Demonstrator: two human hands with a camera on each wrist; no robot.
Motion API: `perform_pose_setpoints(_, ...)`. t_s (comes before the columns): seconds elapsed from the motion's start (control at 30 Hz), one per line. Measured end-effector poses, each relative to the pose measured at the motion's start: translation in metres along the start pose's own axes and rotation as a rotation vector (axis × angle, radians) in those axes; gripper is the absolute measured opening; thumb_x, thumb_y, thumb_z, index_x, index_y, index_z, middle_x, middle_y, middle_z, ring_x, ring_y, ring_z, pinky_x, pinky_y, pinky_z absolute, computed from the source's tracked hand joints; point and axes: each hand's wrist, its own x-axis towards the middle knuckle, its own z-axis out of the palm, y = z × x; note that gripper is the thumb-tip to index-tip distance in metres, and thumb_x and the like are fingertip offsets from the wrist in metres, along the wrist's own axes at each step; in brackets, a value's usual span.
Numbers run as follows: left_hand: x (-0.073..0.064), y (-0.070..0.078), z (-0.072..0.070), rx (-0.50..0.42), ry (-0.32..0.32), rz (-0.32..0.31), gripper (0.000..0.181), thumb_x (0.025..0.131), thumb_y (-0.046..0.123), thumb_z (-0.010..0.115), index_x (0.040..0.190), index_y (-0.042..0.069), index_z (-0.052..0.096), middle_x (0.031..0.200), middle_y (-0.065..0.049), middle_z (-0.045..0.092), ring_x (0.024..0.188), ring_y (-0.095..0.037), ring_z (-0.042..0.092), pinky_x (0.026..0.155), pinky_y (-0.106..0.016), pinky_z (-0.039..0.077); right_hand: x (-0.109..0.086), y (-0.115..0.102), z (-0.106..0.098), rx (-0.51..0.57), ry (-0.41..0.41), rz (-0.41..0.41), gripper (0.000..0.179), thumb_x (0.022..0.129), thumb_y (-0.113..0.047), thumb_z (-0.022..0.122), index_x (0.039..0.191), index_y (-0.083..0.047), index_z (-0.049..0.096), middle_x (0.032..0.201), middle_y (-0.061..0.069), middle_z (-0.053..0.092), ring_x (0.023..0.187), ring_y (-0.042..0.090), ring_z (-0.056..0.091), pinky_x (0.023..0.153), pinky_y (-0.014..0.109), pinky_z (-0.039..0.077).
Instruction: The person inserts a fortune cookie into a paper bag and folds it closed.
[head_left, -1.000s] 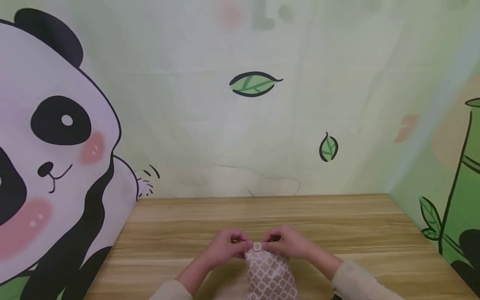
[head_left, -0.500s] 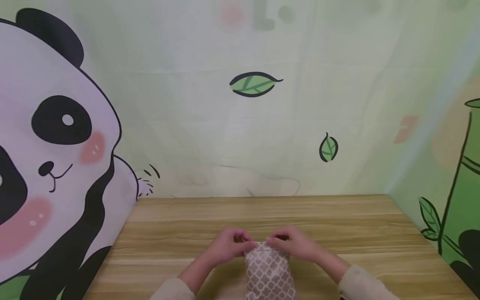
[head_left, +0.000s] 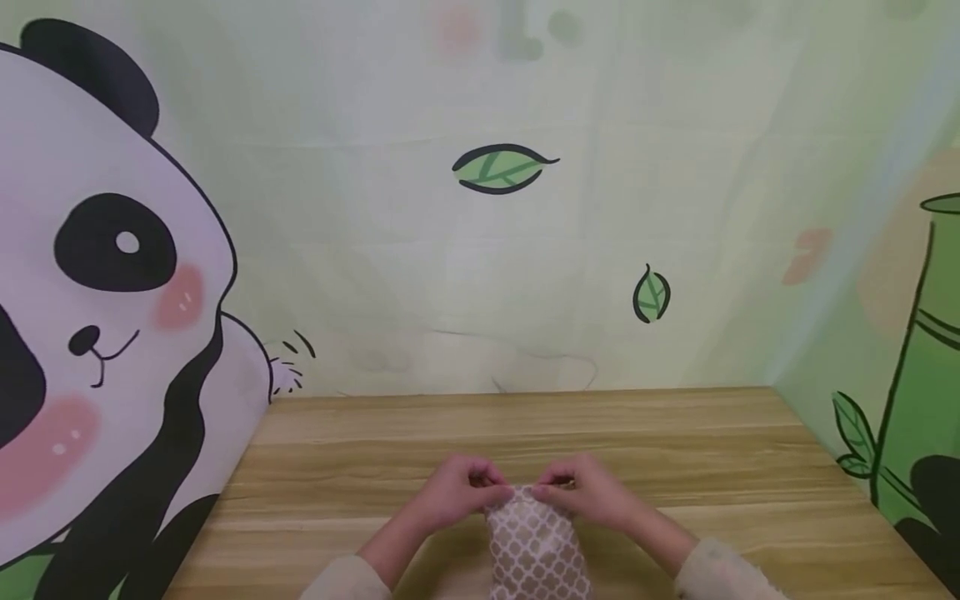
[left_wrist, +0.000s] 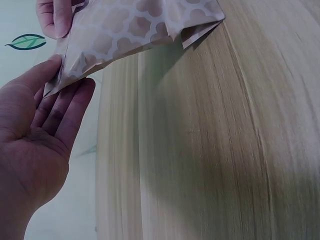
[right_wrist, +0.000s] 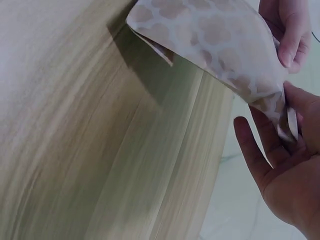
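Observation:
A tan paper bag (head_left: 536,542) with a white lattice print stands between both hands at the near middle of the table, its lower end cut off by the head view. My left hand (head_left: 457,496) pinches the left of its top edge between thumb and fingers. Opposite it, my right hand (head_left: 588,496) pinches the right part of that edge. In the left wrist view the bag (left_wrist: 125,30) has a narrow fold along its top, with the left thumb on it. The right wrist view has the bag's (right_wrist: 210,40) top corner creased in the right hand's grip.
The wood-grain table (head_left: 360,433) runs back to a pale green wall sheet (head_left: 375,250) with printed leaves. A printed panda (head_left: 112,317) covers the left side, and printed green bamboo (head_left: 915,400) the right.
My right hand shifted a little right along the top edge, then came back toward the left hand. A small pale patch that stood out at the top edge no longer shows.

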Motion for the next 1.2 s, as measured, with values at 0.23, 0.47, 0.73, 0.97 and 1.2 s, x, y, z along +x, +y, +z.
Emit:
perform_pose_setpoints(0.23, -0.003, 0.002, -0.003, 0.01, 0.003, 0.017, 0.011, 0.097, 0.014, 0.08, 0.096, 0.003, 0.077, 0.085, -0.002, 0.074, 0.075, -0.013, 0.065, 0.066, -0.028, 0.061, -0.009, 0.005, -0.007, 0.066, 0.003, -0.026, 0.012, 0.104, -0.01, 0.069, 0.1, -0.005, 0.078, 0.091, 0.006, 0.076, 0.079, 0.007, 0.067, 0.069, 0.025, 0.06)
perform_pose_setpoints(0.47, -0.005, 0.002, -0.003, 0.043, 0.001, 0.03, 0.01, 0.097, 0.015, 0.079, 0.095, 0.005, 0.077, 0.086, 0.0, 0.073, 0.075, -0.011, 0.064, 0.065, -0.024, 0.057, -0.017, 0.009, -0.01, 0.055, 0.029, 0.005, 0.009, 0.102, -0.013, 0.072, 0.101, -0.007, 0.079, 0.09, 0.004, 0.075, 0.079, 0.012, 0.069, 0.072, 0.026, 0.06)
perform_pose_setpoints(0.73, -0.007, 0.004, -0.005, 0.062, -0.014, 0.065, 0.011, 0.098, 0.015, 0.079, 0.096, 0.004, 0.078, 0.088, -0.001, 0.074, 0.078, -0.011, 0.066, 0.069, -0.023, 0.057, -0.027, 0.009, -0.013, 0.063, 0.053, 0.023, 0.009, 0.101, -0.011, 0.073, 0.103, -0.004, 0.079, 0.091, 0.005, 0.076, 0.081, 0.013, 0.071, 0.076, 0.027, 0.062)
perform_pose_setpoints(0.97, -0.004, 0.005, -0.004, 0.142, -0.045, 0.096, 0.012, 0.096, 0.018, 0.081, 0.094, 0.007, 0.077, 0.085, 0.004, 0.072, 0.075, -0.008, 0.064, 0.068, -0.023, 0.057, -0.027, 0.007, -0.01, 0.021, 0.083, 0.028, 0.006, 0.099, -0.009, 0.074, 0.101, -0.005, 0.077, 0.089, 0.001, 0.074, 0.08, 0.019, 0.07, 0.072, 0.026, 0.061)
perform_pose_setpoints(1.2, -0.001, 0.006, -0.001, 0.177, -0.064, 0.075, 0.011, 0.095, 0.018, 0.083, 0.093, 0.009, 0.079, 0.08, 0.007, 0.07, 0.071, -0.005, 0.06, 0.063, -0.02, 0.052, -0.026, 0.006, -0.008, 0.048, 0.055, 0.036, 0.01, 0.102, -0.011, 0.071, 0.106, -0.003, 0.076, 0.094, 0.005, 0.075, 0.084, 0.021, 0.071, 0.075, 0.027, 0.061)
